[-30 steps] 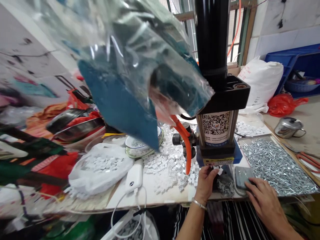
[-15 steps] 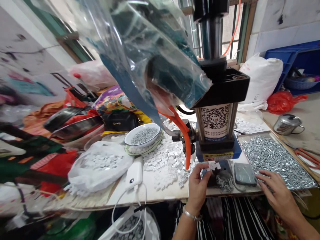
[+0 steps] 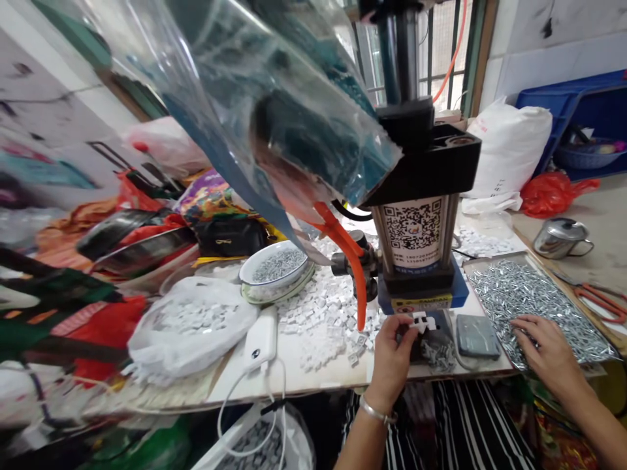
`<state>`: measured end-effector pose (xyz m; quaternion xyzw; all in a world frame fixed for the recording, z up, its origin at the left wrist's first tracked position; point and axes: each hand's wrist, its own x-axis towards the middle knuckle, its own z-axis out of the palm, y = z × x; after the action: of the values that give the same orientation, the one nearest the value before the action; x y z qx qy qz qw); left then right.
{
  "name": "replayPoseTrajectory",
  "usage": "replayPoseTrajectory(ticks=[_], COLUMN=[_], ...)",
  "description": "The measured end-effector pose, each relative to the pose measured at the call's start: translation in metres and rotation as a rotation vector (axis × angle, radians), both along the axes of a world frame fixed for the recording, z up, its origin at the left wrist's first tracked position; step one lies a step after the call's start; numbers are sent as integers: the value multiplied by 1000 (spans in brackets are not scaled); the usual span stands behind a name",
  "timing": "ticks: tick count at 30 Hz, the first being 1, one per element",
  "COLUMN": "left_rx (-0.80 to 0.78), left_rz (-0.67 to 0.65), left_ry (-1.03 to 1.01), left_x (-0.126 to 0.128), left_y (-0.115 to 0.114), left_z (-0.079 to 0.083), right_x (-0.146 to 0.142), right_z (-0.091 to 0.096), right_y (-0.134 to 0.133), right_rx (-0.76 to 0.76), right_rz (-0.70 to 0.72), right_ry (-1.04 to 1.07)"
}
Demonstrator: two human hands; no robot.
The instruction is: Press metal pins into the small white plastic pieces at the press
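Your left hand (image 3: 393, 349) pinches white part (image 3: 421, 322) near press (image 3: 426, 170): grip edge only, hold it level. Right hand (image 3: 549, 347) loosely curled at pins (image 3: 519, 287), can't tell if gripping any; go easy.

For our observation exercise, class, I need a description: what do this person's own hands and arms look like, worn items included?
The left hand is ungloved, with a smooth, silver-coloured bangle around its wrist. The right hand is also ungloved, its wrist unadorned. No sleeves show on either arm within the picture.
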<state>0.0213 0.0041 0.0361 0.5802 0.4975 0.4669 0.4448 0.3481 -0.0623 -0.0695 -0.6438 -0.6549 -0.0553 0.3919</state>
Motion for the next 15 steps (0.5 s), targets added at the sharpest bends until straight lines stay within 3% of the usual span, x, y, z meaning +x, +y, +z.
replayPoseTrajectory(ticks=[4,11,15], left_rx=[100,124,209], left_rz=[-84,120,37], left_ry=[228,183,252], left_x=[-9,2,7], left_y=[1,9,21], left_z=[2,-11,-11], right_x=[0,-7,-9], right_z=[-7,-10,-11], right_y=[4,6,5], right_rx=[-7,-9,-32], right_rz=[-20,-77,-88], right_ry=[1,-60,-60])
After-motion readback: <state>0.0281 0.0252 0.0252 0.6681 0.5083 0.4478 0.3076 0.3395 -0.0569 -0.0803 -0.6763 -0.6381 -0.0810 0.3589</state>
